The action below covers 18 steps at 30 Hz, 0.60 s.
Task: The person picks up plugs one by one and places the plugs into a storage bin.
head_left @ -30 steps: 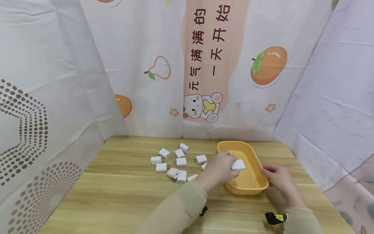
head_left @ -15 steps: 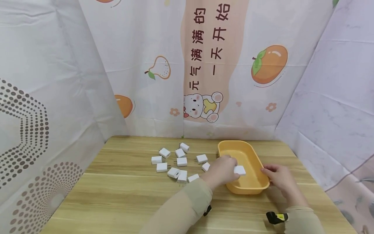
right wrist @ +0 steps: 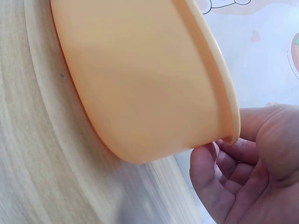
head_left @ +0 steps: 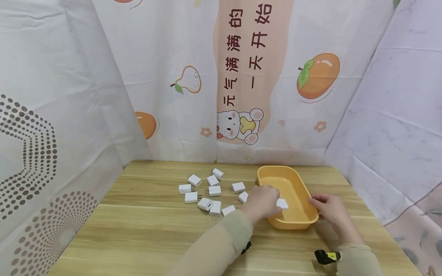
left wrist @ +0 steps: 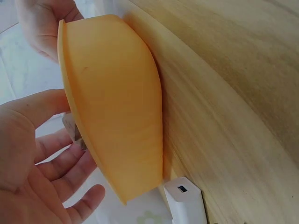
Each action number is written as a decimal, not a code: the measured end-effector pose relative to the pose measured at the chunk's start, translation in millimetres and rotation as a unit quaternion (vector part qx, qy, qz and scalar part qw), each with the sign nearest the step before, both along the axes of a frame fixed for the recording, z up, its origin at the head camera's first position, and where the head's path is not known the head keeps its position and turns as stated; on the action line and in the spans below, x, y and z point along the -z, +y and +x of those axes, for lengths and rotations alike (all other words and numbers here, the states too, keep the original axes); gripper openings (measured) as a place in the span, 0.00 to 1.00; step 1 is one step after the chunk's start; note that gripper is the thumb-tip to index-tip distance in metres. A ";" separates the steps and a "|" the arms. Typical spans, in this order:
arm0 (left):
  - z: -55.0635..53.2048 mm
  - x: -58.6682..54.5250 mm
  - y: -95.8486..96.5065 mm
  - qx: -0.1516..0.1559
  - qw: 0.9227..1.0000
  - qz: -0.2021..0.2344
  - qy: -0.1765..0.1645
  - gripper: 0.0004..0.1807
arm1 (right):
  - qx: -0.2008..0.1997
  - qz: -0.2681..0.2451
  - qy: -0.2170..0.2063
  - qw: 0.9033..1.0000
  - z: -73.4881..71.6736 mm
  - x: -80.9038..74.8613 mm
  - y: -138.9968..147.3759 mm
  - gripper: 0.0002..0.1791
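A yellow-orange plastic bin (head_left: 289, 222) stands on the right part of the table. Over its left rim reaches my left hand (head_left: 263, 202), holding a white USB charger (head_left: 282, 204) at its fingertips, low inside the bin. From the left wrist, the bin's wall hides the charger, and the thumb and fingers (left wrist: 74, 163) bend past the rim. My right hand (head_left: 329, 210) grips the bin's right rim near the front corner; the right wrist view shows its thumb (right wrist: 205, 172) under the lip. Several white chargers (head_left: 214, 191) with metal prongs lie scattered left of the bin.
The wooden table (head_left: 138, 230) ends at a printed curtain (head_left: 186, 122) behind and sheets at both sides. One charger (left wrist: 184, 200) lies close to the bin's left wall. A black wrist device (head_left: 326, 257) sits below the right hand.
My left hand has lowered slightly with the charger, going deeper into the bin and a little toward me. The right hand keeps its grip on the rim.
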<state>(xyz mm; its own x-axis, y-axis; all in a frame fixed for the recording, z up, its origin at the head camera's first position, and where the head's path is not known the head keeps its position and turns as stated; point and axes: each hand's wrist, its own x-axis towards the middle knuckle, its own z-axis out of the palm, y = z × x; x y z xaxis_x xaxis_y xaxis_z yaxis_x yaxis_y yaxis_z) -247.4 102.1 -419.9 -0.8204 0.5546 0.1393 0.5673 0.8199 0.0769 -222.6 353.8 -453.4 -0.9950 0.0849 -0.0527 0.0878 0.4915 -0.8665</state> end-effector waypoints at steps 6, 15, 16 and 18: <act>1.5 -3.3 -0.7 0.003 1.000 0.008 0.024 0.19 | -0.001 0.003 0.000 1.000 0.4 -1.2 -0.7 0.26; 3.0 -6.7 -2.0 0.014 1.000 0.008 0.026 0.20 | -0.001 0.009 0.001 1.000 1.8 -2.5 -1.2 0.26; 2.8 -6.8 -2.9 0.015 1.000 0.010 0.025 0.20 | 0.000 0.009 0.000 1.000 1.8 -2.2 -1.1 0.26; 2.8 -8.4 -5.5 0.015 0.999 0.016 0.022 0.20 | -0.001 0.010 0.000 1.000 1.7 -1.0 -0.7 0.26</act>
<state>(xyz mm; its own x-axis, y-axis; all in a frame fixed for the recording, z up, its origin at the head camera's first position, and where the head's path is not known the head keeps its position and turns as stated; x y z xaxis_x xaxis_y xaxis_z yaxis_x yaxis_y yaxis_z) -244.6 96.6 -411.5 -0.7955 0.5741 0.1940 0.5958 0.7994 0.0773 -220.9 353.1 -452.4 -0.9952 0.0841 -0.0503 0.0863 0.5082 -0.8569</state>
